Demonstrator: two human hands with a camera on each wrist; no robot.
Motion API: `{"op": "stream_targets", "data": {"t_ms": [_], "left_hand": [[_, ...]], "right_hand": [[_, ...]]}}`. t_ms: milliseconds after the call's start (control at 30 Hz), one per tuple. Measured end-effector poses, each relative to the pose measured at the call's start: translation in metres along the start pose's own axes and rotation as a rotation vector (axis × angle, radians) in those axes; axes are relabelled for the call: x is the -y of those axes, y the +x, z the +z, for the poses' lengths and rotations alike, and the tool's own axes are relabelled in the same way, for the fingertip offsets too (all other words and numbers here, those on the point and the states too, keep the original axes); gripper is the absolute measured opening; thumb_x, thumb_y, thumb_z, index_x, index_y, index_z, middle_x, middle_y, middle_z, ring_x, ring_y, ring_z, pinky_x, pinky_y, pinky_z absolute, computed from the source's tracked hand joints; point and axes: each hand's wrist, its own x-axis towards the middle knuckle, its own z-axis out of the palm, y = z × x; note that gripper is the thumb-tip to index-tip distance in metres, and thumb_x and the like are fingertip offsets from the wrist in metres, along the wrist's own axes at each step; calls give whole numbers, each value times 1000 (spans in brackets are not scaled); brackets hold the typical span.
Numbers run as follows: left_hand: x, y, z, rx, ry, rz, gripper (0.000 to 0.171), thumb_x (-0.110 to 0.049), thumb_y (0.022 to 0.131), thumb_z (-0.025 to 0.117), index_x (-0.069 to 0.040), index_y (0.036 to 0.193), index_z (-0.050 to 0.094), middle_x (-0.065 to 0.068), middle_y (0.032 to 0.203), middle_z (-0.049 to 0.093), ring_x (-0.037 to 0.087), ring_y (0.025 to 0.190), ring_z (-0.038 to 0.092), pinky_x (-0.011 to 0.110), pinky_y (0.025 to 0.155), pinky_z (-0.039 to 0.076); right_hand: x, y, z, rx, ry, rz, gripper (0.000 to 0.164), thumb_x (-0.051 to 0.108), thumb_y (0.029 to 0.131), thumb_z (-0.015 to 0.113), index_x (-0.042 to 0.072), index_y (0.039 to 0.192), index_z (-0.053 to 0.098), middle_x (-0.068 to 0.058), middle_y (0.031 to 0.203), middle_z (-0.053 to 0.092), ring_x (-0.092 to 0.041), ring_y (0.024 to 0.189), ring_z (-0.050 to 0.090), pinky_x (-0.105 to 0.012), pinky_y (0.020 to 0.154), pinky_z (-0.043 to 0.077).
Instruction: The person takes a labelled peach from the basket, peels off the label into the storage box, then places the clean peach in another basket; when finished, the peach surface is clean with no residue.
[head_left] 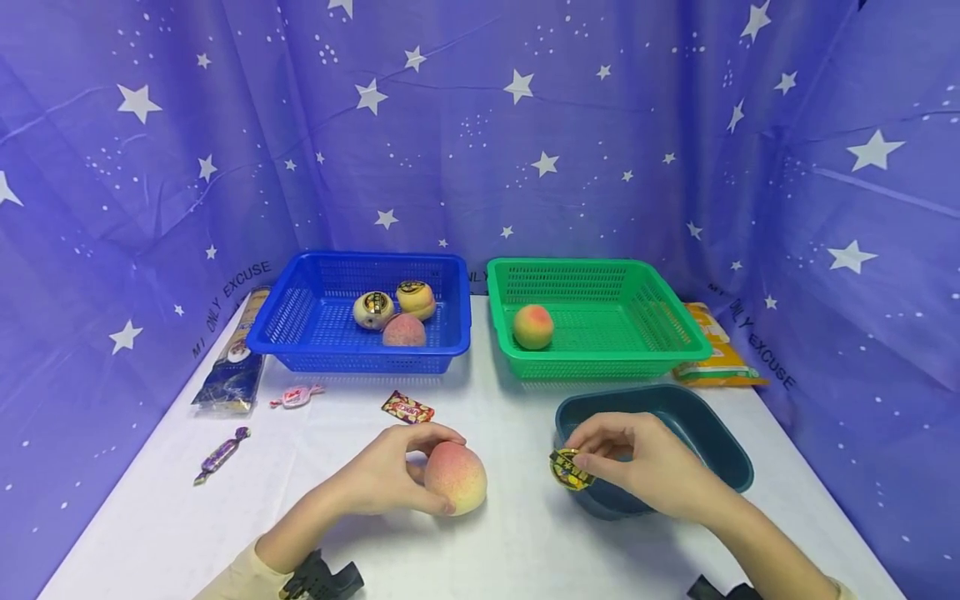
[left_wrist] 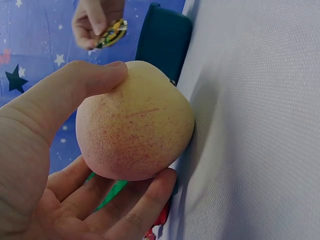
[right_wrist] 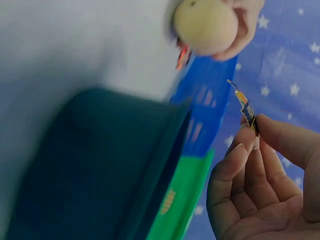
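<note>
My left hand [head_left: 390,471] grips a pink-and-yellow peach [head_left: 459,479] close over the white table, thumb on one side and fingers round the other. In the left wrist view the peach [left_wrist: 137,125] shows a faint reddish scratch. Between thumb and fingertips, my right hand [head_left: 637,462] pinches a round black-and-gold sticker [head_left: 572,470] above the near left rim of a dark teal tub [head_left: 731,450]. Seen from the right wrist, the sticker [right_wrist: 245,106] is almost edge-on. No sticker shows on the visible sides of the held peach.
The blue basket [head_left: 358,360] holds several peaches, two with black-and-gold stickers. One peach [head_left: 533,327] lies in the green basket [head_left: 600,364]. Wrapped sweets, including a red one [head_left: 407,407], a pink one [head_left: 297,397] and a purple one [head_left: 222,456], lie leftward. Packets [head_left: 232,367] flank the baskets.
</note>
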Motion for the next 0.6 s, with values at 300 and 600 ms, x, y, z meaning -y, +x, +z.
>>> {"op": "stream_targets", "data": {"t_ms": [300, 600], "left_hand": [[-2, -1, 1, 0, 0, -4, 69, -11, 75, 102, -20, 137, 73, 7, 133, 72, 24, 122, 70, 28, 92, 68], [-1, -2, 1, -1, 5, 6, 69, -11, 75, 102, -21, 137, 73, 7, 133, 72, 25, 124, 69, 29, 91, 68]], "right_hand": [[-37, -7, -34, -16, 68, 104, 23, 19, 105, 78, 7, 125, 76, -8, 108, 82, -16, 92, 77, -32, 80, 67], [-65, -3, -53, -21, -31, 154, 22, 13, 105, 77, 1, 123, 76, -8, 101, 81, -14, 85, 74, -31, 73, 64]]}}
